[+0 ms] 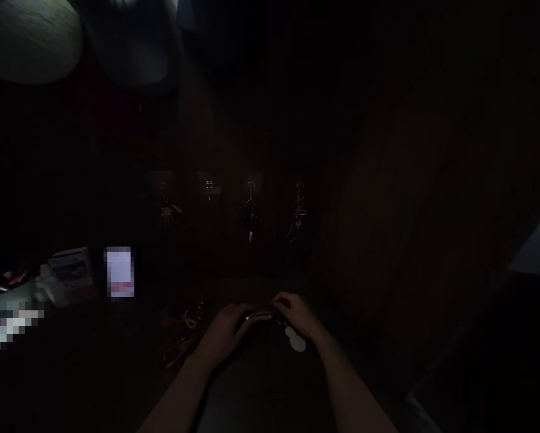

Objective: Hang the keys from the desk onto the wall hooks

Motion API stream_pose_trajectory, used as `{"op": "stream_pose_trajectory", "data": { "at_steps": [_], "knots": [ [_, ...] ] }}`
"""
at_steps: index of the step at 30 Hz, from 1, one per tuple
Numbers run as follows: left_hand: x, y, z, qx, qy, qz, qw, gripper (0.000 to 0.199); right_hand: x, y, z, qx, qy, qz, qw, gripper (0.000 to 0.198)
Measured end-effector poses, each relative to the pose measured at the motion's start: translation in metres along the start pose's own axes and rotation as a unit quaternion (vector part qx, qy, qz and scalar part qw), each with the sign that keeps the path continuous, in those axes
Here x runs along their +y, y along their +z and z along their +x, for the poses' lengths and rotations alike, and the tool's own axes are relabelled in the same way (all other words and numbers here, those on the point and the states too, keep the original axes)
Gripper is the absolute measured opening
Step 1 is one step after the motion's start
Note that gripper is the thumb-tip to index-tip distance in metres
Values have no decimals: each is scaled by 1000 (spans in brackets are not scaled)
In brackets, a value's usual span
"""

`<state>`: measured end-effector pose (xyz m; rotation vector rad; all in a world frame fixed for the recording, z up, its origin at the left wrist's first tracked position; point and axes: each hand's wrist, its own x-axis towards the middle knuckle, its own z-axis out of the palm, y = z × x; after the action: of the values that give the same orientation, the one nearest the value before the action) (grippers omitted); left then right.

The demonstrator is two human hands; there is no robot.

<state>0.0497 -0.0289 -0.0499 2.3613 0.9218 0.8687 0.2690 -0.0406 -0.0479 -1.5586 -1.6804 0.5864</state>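
The scene is very dark. My left hand (227,331) is closed around a thin, pale-edged object (260,316), whose kind I cannot make out. Close on its right, my right hand (294,311) has its thumb and fingers pinched together. Below those fingers is a keychain (296,340) with a pale rounded tag and small metal glints; it seems to hang from the pinch. To the left of my left hand lies a dim cluster of cords and beads (189,322), partly hidden by the forearm.
Several hooks on the wall ahead carry key bunches (251,219), with another bunch (298,222) at the right. Over at the left stand a small box (71,273) and a blurred pale card (119,270). Light-coloured caps or hats (30,42) hang at upper left.
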Motion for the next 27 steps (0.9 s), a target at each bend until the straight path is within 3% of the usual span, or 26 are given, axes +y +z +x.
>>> {"op": "stream_pose_trajectory", "data": {
  "at_steps": [10, 17, 24, 27],
  "knots": [
    [-15, 3, 6, 93, -87, -12, 992, 25, -10, -2, -3, -28, 2, -8, 1000, 19],
    [-20, -2, 5, 99, -118, 76, 985, 26, -6, 3, -2, -15, -62, -63, 996, 18],
    [-21, -5, 5, 109, -107, 27, 988, 30, -3, 12, 1, 6, -60, -54, 997, 29],
    [-23, -4, 4, 124, -111, 17, 986, 33, -2, 18, 4, 7, -47, -81, 996, 23]
  ]
}}
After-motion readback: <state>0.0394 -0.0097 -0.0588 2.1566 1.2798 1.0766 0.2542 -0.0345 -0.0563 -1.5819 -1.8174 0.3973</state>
